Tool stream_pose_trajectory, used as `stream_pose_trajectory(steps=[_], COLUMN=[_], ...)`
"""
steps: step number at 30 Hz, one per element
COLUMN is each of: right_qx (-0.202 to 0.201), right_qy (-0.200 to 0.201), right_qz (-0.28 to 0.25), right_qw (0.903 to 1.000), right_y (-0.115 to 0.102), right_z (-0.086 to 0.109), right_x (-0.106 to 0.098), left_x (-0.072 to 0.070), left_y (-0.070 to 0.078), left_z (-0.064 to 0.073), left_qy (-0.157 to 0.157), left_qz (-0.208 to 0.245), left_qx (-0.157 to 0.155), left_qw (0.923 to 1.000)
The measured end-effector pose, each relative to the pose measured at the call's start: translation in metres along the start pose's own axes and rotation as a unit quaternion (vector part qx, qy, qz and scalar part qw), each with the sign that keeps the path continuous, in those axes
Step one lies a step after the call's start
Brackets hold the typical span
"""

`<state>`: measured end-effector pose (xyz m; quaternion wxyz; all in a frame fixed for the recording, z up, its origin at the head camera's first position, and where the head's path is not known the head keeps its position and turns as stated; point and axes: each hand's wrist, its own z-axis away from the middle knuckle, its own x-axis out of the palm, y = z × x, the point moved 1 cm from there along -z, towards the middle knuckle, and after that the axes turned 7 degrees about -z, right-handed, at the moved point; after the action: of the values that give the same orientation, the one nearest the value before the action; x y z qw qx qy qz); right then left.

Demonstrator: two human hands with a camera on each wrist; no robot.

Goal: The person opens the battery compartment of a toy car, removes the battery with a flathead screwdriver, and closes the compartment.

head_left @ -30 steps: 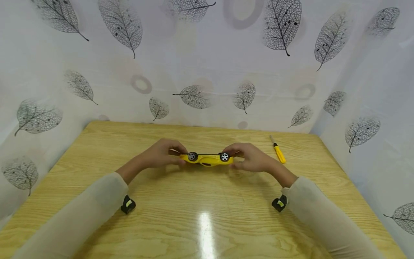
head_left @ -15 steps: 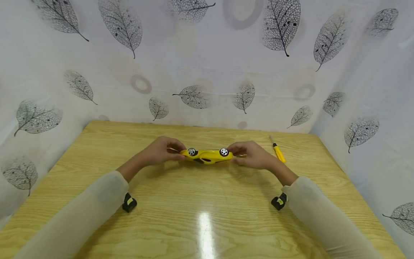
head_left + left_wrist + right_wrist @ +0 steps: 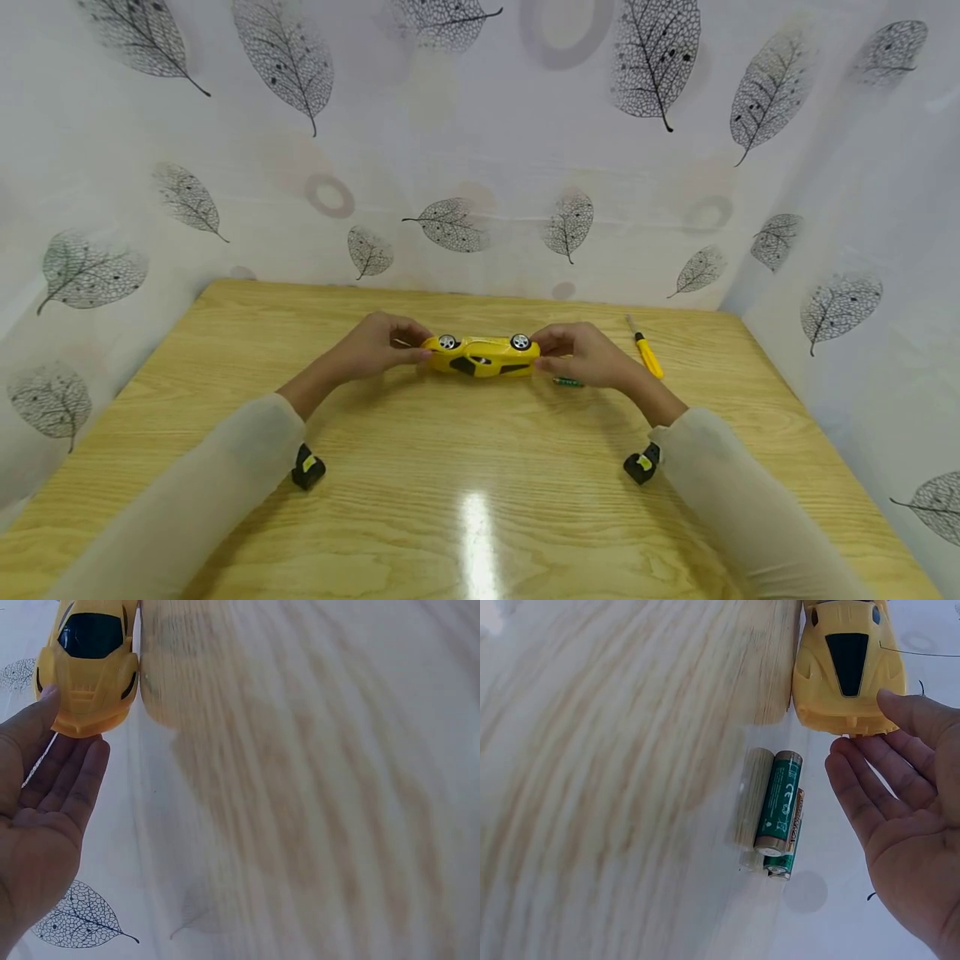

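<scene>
A yellow toy car [image 3: 480,357] with dark windows lies lengthwise between both hands, wheels along its upper edge in the head view. My left hand [image 3: 372,348] holds one end, where the left wrist view shows the hood and windshield of the toy car [image 3: 86,682]. In that view the thumb of my left hand [image 3: 52,795] touches the bodywork and the fingers reach behind. My right hand [image 3: 583,354] pinches the other end. Close up, the thumb of my right hand [image 3: 907,802] rests on the tail of the toy car [image 3: 847,675], its fingers at the underside.
Green batteries [image 3: 780,802] lie on the wooden table [image 3: 420,500] beside my right hand. Farther right is a screwdriver [image 3: 648,357] with a yellow handle. Leaf-patterned cloth [image 3: 480,125] surrounds the table's back and sides.
Both hands have moved slightly away from me with the toy car, which has rolled so more of its windows and bodywork shows. A green battery has come into view below the right hand.
</scene>
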<state>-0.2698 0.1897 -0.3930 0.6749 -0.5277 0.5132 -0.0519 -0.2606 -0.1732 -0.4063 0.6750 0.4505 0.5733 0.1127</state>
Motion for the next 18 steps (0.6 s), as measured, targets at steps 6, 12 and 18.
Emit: stream_pose_trajectory(steps=[6, 12, 18], right_qx=[0.016, 0.016, 0.019], right_qy=[0.006, 0.019, 0.038], right_qz=[-0.014, -0.005, -0.004], right_qw=[0.9998, 0.9997, 0.9991], right_y=[0.0038, 0.0054, 0.0069], right_z=[-0.0033, -0.0064, -0.0083], right_x=[0.0006, 0.0, 0.0], left_x=[0.0006, 0.0007, -0.0008], left_y=[-0.0025, -0.0002, -0.0001], left_z=[-0.0007, -0.0012, -0.0012], left_qy=[0.007, 0.014, 0.019], left_qz=[-0.009, -0.012, -0.016], left_qx=[-0.009, -0.014, -0.017], left_qw=[0.9999, 0.9997, 0.9996])
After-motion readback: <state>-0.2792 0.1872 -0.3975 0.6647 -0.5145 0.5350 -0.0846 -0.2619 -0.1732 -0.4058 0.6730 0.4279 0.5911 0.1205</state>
